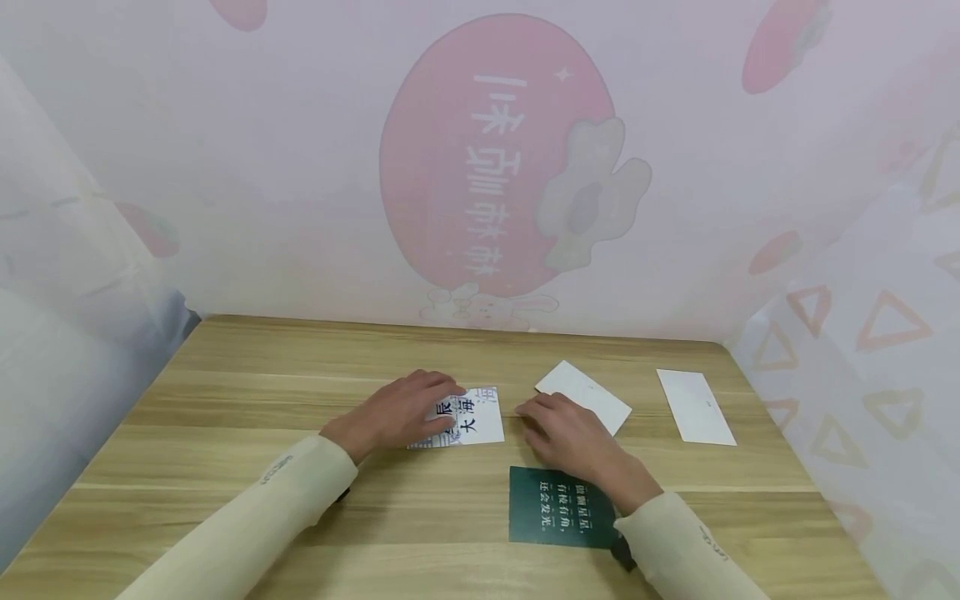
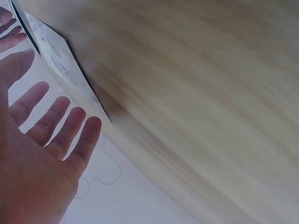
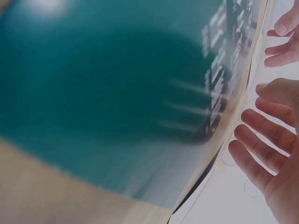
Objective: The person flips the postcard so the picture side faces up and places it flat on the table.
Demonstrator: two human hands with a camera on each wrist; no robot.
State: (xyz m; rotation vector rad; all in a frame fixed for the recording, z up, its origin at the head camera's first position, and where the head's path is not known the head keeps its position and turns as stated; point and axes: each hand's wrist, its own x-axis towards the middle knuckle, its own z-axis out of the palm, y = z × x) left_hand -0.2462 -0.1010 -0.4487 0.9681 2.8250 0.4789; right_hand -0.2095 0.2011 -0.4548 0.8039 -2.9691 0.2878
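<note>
My left hand (image 1: 408, 408) is over a white card (image 1: 489, 423) printed with blue characters and line drawing, hiding its left part. In the left wrist view the fingers are spread and relaxed, with nothing in them, and the card (image 2: 60, 60) appears beyond them. To the right, my right hand (image 1: 566, 433) hovers with loosely bent fingers, holding nothing. It overlaps the lower left of a tilted blank-looking white card (image 1: 592, 398). Under the right wrist lies a dark green card (image 1: 528, 508) with white characters, its right edge partly covered; it fills much of the right wrist view.
Another white card (image 1: 696, 407) lies flat at the far right of the wood-grain table (image 1: 247, 400). A pale printed curtain (image 1: 300, 208) with a pink round figure hangs behind the table's back edge, and similar sheets flank both sides.
</note>
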